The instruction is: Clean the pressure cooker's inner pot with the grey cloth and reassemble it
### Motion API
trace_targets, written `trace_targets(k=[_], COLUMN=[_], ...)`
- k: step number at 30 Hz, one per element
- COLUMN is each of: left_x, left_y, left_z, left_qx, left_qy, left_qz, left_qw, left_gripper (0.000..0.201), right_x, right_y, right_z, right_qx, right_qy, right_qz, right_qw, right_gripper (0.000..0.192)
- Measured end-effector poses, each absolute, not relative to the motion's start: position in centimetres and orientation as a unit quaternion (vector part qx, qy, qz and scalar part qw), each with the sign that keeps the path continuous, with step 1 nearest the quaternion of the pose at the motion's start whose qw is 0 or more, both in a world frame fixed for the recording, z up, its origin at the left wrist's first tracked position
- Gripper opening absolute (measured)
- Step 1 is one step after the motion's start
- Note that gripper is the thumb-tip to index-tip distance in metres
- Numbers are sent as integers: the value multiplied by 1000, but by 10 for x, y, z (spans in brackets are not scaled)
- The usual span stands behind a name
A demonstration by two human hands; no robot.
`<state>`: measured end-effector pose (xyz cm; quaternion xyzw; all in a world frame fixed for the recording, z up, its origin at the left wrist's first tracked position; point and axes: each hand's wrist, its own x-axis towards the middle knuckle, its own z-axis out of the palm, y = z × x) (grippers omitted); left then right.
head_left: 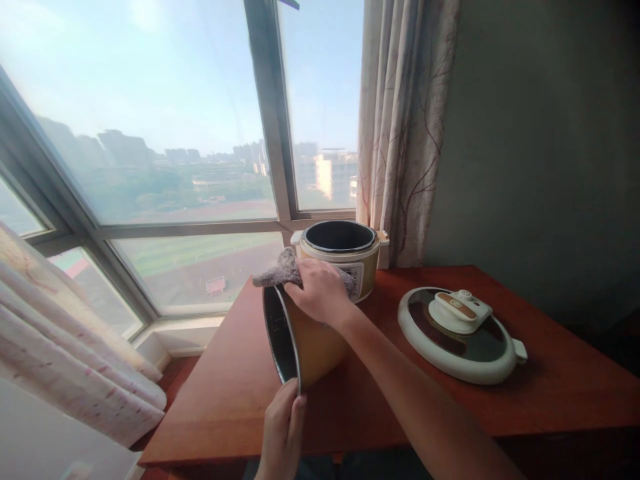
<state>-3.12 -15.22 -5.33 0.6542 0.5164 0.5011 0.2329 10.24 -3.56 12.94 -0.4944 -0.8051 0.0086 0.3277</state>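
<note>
A yellow inner pot point(320, 350) with a dark inside is tipped on its side, its mouth facing left. My left hand point(283, 427) pinches the lower rim between thumb and fingers. Over the pot's upper side lies my right hand point(323, 290), closed on a grey fuzzy cloth point(280, 270) that reaches past the rim. Part of the cloth is hidden under the fingers. Just behind stands a cream and yellow cooker point(367, 267) with a dark opening and side handles; the pot and my right hand cover its lower left.
A round white-rimmed lid point(453, 370) with a glass top and knob lies on the red-brown table point(370, 407), to the right. Beyond the table are a large window point(185, 230) and curtains point(400, 133). The table's left edge runs beside the window sill.
</note>
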Motion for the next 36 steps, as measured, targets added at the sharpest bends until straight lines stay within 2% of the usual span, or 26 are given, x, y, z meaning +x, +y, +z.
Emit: trace_targets(k=[3,7,20,25,30,36], left_x=[-30,-27,-17,-20,-15,-5], left_y=[-153,-152,-137,-128,-136,-148], left_z=[-50,-45,-6,-7,-3,24], left_qx=[633,598,500,403,398,468], left_qy=[529,543,477,496,507,504], left_qz=[505,521,589,644,637,579], left_qw=[253,275,419,420,423,438], left_gripper=[51,54,53,43,45,61], right_x=[103,103,106,107,111,108], right_y=[-49,-68,-120,-139,-138,-100], right_z=[117,100,49,31,43,97], right_qx=[-481,-468,-418,-418,-431,-457], right_qy=[-789,-781,-801,-785,-781,-800], right_qz=[-2,-8,-42,-69,-83,-39], right_qw=[382,413,426,451,445,386], right_gripper=[38,47,49,53,51,52])
